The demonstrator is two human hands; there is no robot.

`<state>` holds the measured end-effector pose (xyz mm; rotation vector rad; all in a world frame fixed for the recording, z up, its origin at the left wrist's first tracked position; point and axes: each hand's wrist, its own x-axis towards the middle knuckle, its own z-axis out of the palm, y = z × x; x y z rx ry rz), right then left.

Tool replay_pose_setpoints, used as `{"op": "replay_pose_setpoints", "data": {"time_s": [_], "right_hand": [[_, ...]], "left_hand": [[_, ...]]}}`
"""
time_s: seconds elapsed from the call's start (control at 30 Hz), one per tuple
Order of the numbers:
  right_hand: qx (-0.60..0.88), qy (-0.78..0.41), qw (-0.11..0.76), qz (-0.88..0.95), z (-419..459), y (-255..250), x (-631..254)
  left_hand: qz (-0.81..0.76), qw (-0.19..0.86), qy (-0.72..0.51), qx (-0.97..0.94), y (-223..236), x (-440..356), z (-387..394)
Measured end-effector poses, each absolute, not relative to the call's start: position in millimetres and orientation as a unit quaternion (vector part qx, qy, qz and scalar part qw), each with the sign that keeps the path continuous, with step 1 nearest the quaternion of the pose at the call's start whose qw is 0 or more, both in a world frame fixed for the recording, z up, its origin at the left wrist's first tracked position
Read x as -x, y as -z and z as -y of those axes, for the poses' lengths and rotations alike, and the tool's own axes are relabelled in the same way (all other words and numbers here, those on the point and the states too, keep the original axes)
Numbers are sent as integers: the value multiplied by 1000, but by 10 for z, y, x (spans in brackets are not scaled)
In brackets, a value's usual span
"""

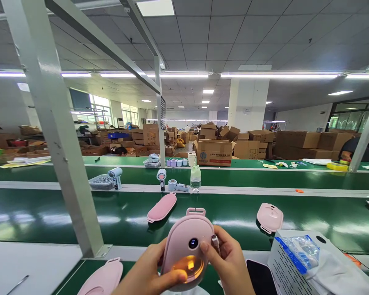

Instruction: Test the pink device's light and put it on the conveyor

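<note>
— Where am I working?
— On a factory assembly floor: a long green conveyor belt (264, 221) runs past my surface, stacked cardboard boxes (295, 141) fill the hall, strip lights (279, 76) overhead, identical pink casings (161, 207) along the line.

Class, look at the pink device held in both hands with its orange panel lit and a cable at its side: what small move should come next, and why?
Probably pull the cable plug out of the pink device. Its orange panel is lit, so it seems to be working, and the right hand already pinches the plug at its side while the left hand steadies the body.
</note>
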<state>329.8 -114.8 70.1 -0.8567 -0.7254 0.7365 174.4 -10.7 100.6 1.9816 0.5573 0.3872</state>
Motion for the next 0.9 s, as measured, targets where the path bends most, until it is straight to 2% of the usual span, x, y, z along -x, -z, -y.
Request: {"op": "replay_pose_setpoints", "data": {"time_s": [0.1,0.2,0.37,0.53,0.73,0.9], "right_hand": [[417,-339,788,299,1159,-724,-3389],[418,-332,801,272,1177,-767,-3472],[401,-335,819,236,1171,-803,-3543],[389,-324,832,230,1138,-777,-3591],[420,-315,820,230,1104,-734,-3675],[464,-314,802,209,1058,-635,-3779]], "left_hand": [[-69,577,-22,-814,-1052,-1808,-416],[-121,549,-34,-826,-864,-1947,-998],[-364,286,-118,-878,-199,-2135,-1629],[-390,149,-117,-901,116,-2133,-1719],[-445,114,-155,-874,-115,-2184,-1616],[-403,195,-247,-859,-657,-2096,-1435]]}}
